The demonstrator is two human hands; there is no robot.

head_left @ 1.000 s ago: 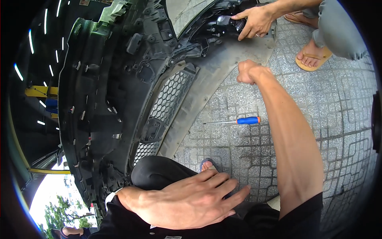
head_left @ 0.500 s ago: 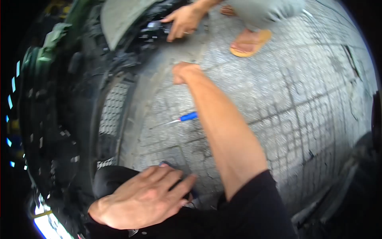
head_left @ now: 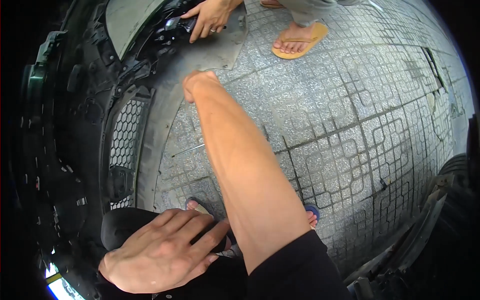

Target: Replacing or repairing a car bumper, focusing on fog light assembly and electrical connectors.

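My left hand (head_left: 165,252) lies palm down over my bent knee (head_left: 125,225), its fingers loosely apart and holding nothing. My right arm stretches forward, with my right hand (head_left: 197,85) closed beside the grey-brown lower lip of a car bumper (head_left: 155,145). Its fingers curl away from view, so anything inside them is hidden. Beneath my right forearm a screwdriver lies on the paving; just its thin shaft (head_left: 189,149) shows, the handle being covered. A black honeycomb grille (head_left: 126,131) is set in the bumper to the left.
Another person's hand (head_left: 212,17) touches black plastic parts at the bumper's far end. That person's foot in a tan flip-flop (head_left: 300,40) stands on the patterned paving (head_left: 330,100). At the lower right are a dark tyre (head_left: 454,165) and a long dark part (head_left: 415,225).
The view has shifted, and my right hand now sits farther left, closer to the bumper. My forearm now covers the screwdriver's blue handle. My left hand stays on the knee.
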